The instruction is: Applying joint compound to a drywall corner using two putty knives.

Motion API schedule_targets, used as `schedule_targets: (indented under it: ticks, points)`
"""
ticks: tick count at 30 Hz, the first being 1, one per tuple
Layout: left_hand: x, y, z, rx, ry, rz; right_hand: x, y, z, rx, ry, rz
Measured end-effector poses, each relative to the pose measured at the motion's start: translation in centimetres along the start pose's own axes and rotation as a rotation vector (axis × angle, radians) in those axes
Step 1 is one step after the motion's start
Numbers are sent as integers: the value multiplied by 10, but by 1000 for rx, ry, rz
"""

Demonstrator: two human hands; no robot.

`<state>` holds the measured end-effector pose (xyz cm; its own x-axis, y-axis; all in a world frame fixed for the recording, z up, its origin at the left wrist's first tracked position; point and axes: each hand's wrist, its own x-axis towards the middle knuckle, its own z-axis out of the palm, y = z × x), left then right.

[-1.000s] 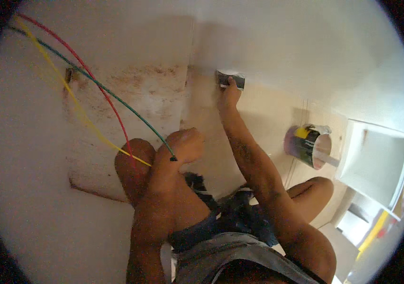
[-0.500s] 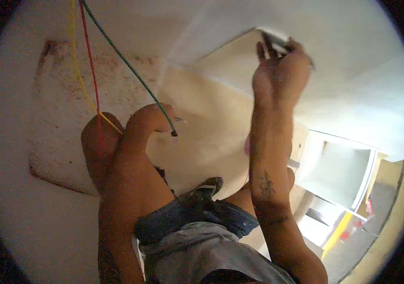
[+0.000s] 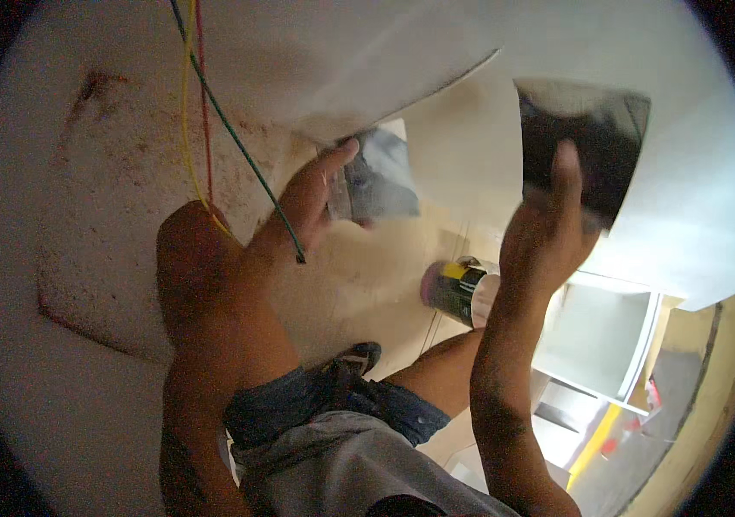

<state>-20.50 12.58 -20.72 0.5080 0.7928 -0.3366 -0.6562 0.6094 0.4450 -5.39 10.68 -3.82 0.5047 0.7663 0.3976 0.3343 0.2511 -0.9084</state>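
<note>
My right hand (image 3: 544,241) is raised by the pale wall, gripping a dark, nearly square flat putty blade (image 3: 604,146) with the thumb laid along its face. Some pale matter shows near that blade's upper edge. Lower and to the left, my left hand (image 3: 305,194) holds a second flat putty blade (image 3: 384,177), grey and shiny with lighter smears. Its face is turned partly toward me, and the fingers behind it are mostly hidden. The two blades are apart. A thin dark line (image 3: 445,90) runs along the pale surface between them.
Green (image 3: 242,146), red (image 3: 204,112) and yellow (image 3: 186,121) wires hang in front of my left arm. A can (image 3: 455,289) with a black and yellow label stands beyond my right forearm. A white open cabinet (image 3: 596,336) is at right. Rough, stained wall (image 3: 117,215) lies left.
My right hand has moved down and right, turning its blade from edge-on to face-on. My left hand has risen rightward, bringing its blade's face into view. The can has come into view.
</note>
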Motion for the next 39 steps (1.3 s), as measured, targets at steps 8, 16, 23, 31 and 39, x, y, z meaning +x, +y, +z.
schedule_targets:
  ticks: [8, 16, 23, 31, 39]
  points:
    - [-14, -25, 62, -422, -183, 44, -25, 44, -60, -305, -754, -758]
    - [-28, -12, 61, -189, -195, 141, 2, 96, -107, -701, -768, -321]
    - [-17, 0, 71, 741, -391, 747, -37, 60, -106, 791, -114, 1001]
    - [-16, -9, 11, 2081, -679, 834, -14, 77, -114, 881, -174, 926]
    - [-37, -45, -53, 1992, -505, -266, -98, 278, -7, 888, -19, 1035]
